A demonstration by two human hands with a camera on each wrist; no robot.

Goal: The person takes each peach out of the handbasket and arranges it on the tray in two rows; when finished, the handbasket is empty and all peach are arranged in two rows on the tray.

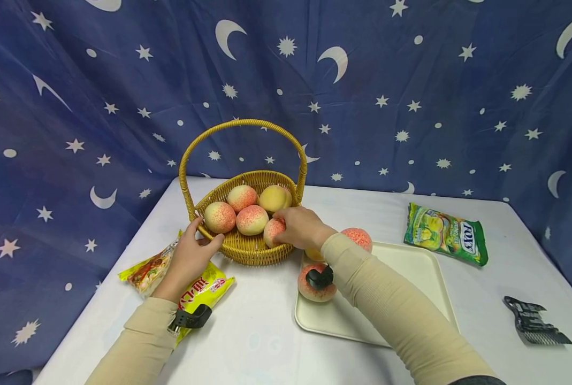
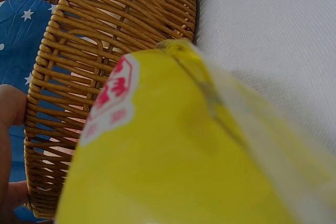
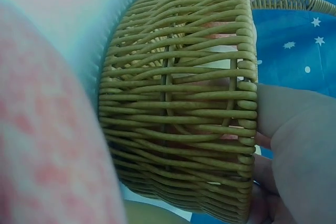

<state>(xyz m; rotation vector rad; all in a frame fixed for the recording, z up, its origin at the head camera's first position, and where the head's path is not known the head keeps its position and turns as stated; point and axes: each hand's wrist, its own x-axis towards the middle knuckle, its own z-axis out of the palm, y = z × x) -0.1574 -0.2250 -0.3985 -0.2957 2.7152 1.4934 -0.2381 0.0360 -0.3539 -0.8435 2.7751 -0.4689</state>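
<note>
A wicker basket point(image 1: 254, 258) with a tall arched handle holds several peaches, among them a pink-speckled peach point(image 1: 252, 220) and a yellower peach point(image 1: 275, 199). At its near left rim, my left hand point(image 1: 189, 262) grips the edge with spread thumb and fingers. My right hand point(image 1: 302, 227) reaches over the right rim and holds a peach point(image 1: 273, 231) low inside the basket, its fingertips partly hidden. In the right wrist view, the hand point(image 3: 304, 145) shows beyond the woven wall point(image 3: 178, 98).
A cream tray point(image 1: 411, 278) bears more peaches, including a pink one point(image 1: 316, 291), partly behind my right sleeve. Yellow snack packets point(image 1: 204, 289) lie under my left forearm. At the right are a green candy bag point(image 1: 444, 235) and a black wrapped item point(image 1: 536, 323).
</note>
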